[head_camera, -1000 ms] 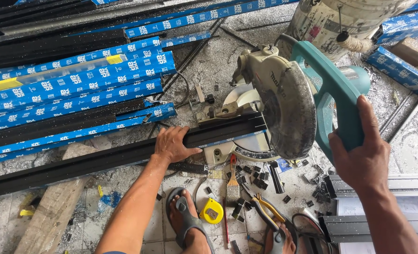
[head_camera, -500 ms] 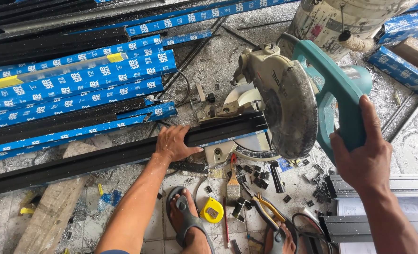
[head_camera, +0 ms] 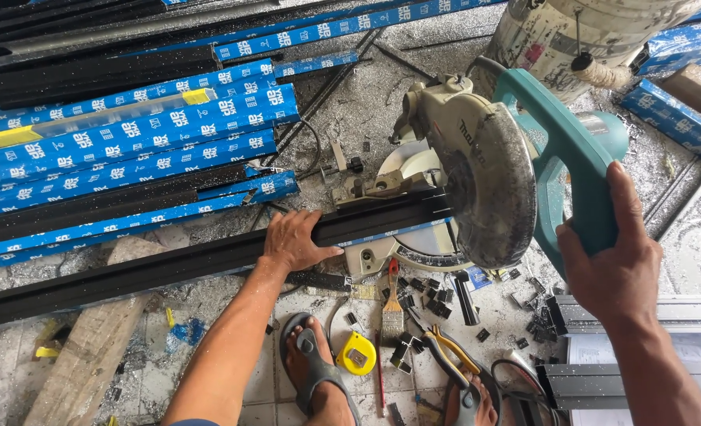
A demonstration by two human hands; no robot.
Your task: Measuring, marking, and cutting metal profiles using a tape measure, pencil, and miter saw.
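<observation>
Workshop floor: miter saw, stacked aluminium profiles, offcuts.

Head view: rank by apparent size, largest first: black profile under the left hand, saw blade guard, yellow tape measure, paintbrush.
1. black profile, longest by far, running from the left edge to the saw.
2. blade guard.
3. paintbrush, longer but thinner than the tape measure.
4. tape measure; close to the paintbrush, so the order is unsure.

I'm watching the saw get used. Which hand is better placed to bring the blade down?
Probably the right hand: it grips the teal saw handle. The left hand is pressing the black bar flat.
</observation>
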